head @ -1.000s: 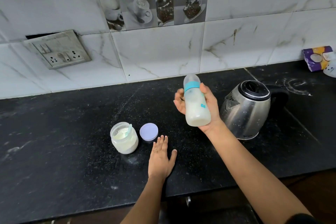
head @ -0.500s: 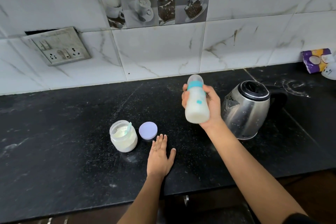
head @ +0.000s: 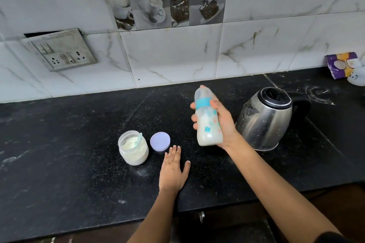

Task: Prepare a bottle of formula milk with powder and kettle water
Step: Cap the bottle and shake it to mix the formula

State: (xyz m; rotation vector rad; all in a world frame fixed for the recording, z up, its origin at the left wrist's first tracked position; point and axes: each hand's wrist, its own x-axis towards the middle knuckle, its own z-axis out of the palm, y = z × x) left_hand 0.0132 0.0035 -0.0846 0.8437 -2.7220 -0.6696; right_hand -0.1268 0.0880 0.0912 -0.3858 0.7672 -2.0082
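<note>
Two hands are in view over the black table (head: pixel 79 144). The right hand (head: pixel 223 124) holds the bottle (head: pixel 208 124) in the air just left of the steel kettle (head: pixel 264 122), its fingers (head: pixel 193 118) wrapped round the body and its thumb near the blue ring. The bottle's long axis is close to upright: the capped teat end points up and leans slightly left, and the base faces down toward the table. White milk fills the lower part.

The left hand (head: pixel 172 171) lies flat on the table, fingers straight, thumb spread, holding nothing. Its fingertips are just short of the purple lid (head: pixel 160 141), which lies beside the open powder jar (head: pixel 134 152) with a scoop (head: pixel 139 138) inside.
</note>
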